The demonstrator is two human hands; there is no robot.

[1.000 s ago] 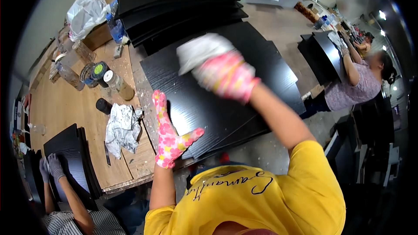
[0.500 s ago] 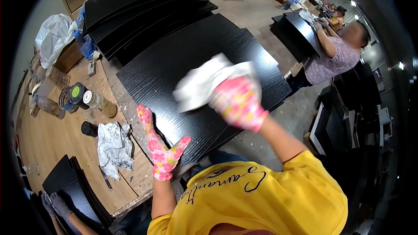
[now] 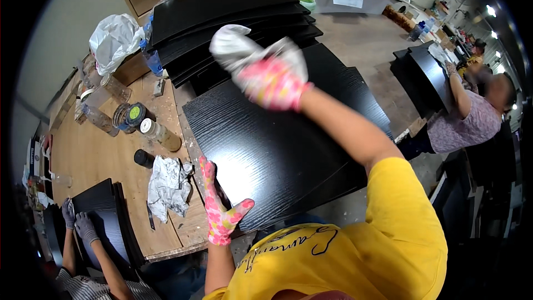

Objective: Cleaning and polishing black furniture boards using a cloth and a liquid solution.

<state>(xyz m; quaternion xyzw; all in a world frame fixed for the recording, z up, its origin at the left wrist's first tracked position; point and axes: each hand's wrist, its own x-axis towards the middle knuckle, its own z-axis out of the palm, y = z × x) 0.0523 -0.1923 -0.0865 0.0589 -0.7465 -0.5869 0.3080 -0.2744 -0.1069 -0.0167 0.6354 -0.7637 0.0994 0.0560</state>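
Note:
A black wood-grain panel (image 3: 288,161) lies in front of me on top of other black boards. My right hand (image 3: 272,84), in a pink floral glove, is closed on a white cloth (image 3: 229,47) over the panel's far part, beside the taller stack; the hand is slightly blurred. Whether the cloth touches the panel here I cannot tell. My left hand (image 3: 223,214), gloved alike, rests at the panel's near left edge, fingers stretched along the side and thumb spread over the surface. It is open.
Curved black panels (image 3: 222,8) are stacked behind. On the wooden table (image 3: 100,161) at left stand jars (image 3: 161,135), a black cap (image 3: 144,159) and a crumpled stained rag (image 3: 169,186). A co-worker's grey-gloved hands (image 3: 84,226) rest on panels at lower left; another person (image 3: 472,116) works at right.
My right hand has swept the cloth away from me and a little left, to the panel's far side. My left hand stays at the edge. The whole view has shifted.

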